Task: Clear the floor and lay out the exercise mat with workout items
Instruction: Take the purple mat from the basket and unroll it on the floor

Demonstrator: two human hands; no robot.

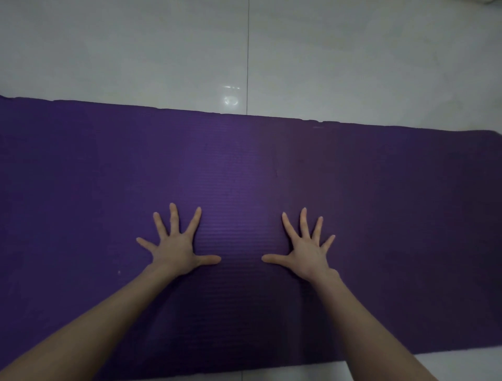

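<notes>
A purple ribbed exercise mat (244, 168) lies unrolled flat across the floor, running from the left edge of the view to the right. My left hand (176, 246) rests palm down on the mat with its fingers spread wide. My right hand (305, 248) lies flat on the mat a short way to the right, fingers also spread. Neither hand holds anything. Both forearms reach in from the bottom of the view.
Glossy white floor tiles (135, 54) stretch beyond the mat's far edge, with a dark grout line (248, 54) running away from me. A strip of tile (461, 361) shows at the mat's near edge, bottom right. Something pale sits at the top right corner (489, 2).
</notes>
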